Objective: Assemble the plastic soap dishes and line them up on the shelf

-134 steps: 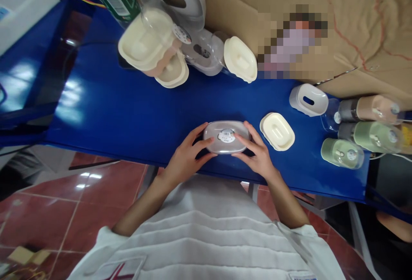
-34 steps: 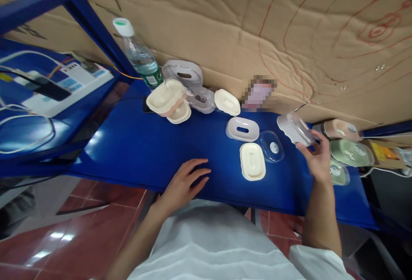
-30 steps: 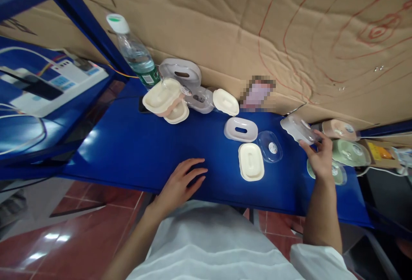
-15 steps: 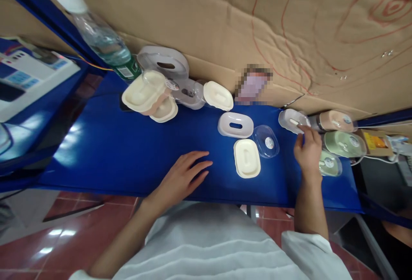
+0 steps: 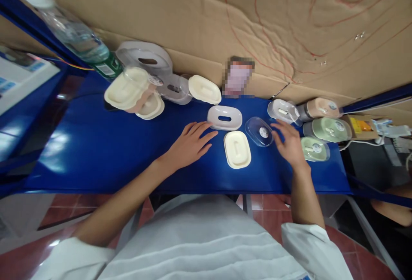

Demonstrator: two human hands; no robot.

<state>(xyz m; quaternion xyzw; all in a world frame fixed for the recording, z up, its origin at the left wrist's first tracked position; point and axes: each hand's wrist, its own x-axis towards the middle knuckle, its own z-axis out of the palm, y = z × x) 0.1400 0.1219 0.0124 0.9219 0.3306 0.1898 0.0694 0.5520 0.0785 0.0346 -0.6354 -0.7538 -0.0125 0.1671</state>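
Observation:
My left hand, fingers spread and holding nothing, is over the blue table at the lower left edge of a white oval plastic piece with a slot. To its right lies a cream oval plastic piece with a raised bar. My right hand has its fingers apart, the tips beside the right edge of a clear plastic lid with a round sticker. I cannot tell whether they touch it. Just behind that hand stands a white oval box with a clear cover.
Green lidded boxes and a peach one stand at the right. Stacked cream pieces, grey slotted pieces and a water bottle occupy the left back. A cardboard wall borders the blue table.
My right hand has left the white covered box and moved left and towards the clear lid. My left hand has come closer to the white slotted piece. The camera view has shifted.

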